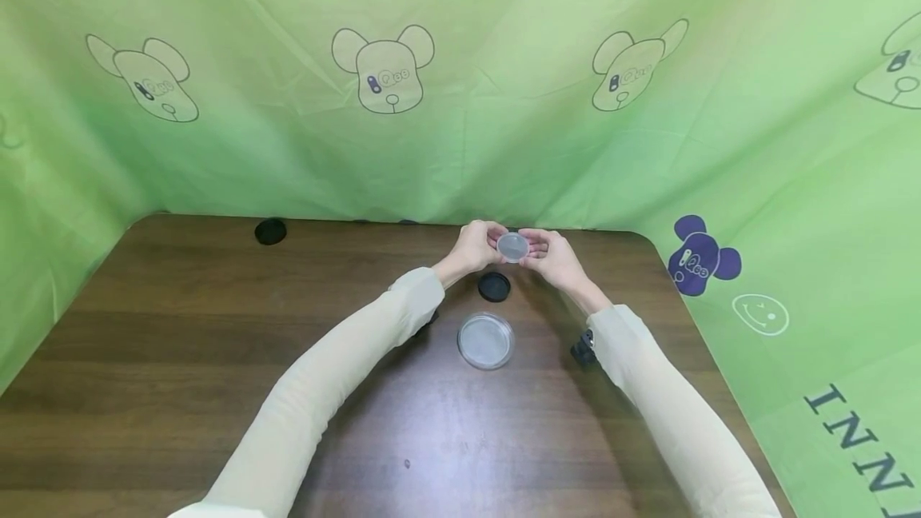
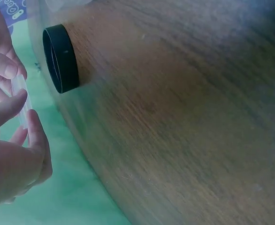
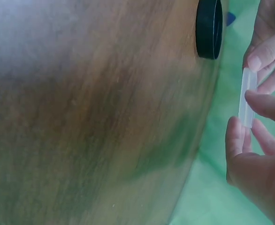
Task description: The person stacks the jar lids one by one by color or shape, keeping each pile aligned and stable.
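1. Translucent disc (image 1: 513, 247): held up by the tabletop's (image 1: 216, 342) far edge, toward the far right corner.
2. Left hand (image 1: 476, 249), right hand (image 1: 556, 259): pinching opposite sides of its rim.
3. Handling, judged: light, fairly stiff, smooth, possibly slippery; likely cracks if bent. Best hold: rim, light even pressure.

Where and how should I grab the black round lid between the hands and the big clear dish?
I'd pinch the black lid by its outer wall, coming from above onto its left and right sides. It seems to lie flat, its raised round wall giving something to hold, and the clear dish sits close on its near side.
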Motion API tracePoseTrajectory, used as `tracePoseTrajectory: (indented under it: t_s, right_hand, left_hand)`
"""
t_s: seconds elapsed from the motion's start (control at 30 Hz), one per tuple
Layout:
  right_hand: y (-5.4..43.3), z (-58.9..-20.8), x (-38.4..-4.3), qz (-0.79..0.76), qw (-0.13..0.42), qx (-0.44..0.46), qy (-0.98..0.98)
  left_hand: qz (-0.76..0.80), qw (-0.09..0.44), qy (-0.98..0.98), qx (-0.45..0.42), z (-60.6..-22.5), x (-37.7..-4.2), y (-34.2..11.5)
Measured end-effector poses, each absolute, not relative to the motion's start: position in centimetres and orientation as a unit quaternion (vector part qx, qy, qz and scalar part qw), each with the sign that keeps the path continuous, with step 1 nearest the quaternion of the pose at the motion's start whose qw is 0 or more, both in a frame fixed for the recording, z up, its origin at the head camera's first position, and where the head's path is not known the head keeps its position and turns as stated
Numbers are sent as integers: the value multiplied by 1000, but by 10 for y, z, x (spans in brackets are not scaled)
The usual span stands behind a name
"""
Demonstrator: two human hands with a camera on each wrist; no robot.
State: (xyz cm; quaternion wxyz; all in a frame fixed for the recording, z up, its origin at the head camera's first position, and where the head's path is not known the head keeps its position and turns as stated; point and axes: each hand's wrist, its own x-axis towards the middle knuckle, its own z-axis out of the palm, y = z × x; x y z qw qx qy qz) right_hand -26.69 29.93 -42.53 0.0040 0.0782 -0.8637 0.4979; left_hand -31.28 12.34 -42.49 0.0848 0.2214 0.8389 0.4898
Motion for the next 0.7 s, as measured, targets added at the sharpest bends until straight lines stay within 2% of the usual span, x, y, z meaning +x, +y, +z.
tracePoseTrajectory:
  t_s: [0.7]
  right_hand:
    - [290,-421,-239,511,23,65,-857]
  left_hand:
    - [477,87,841,240,-418,-288,112]
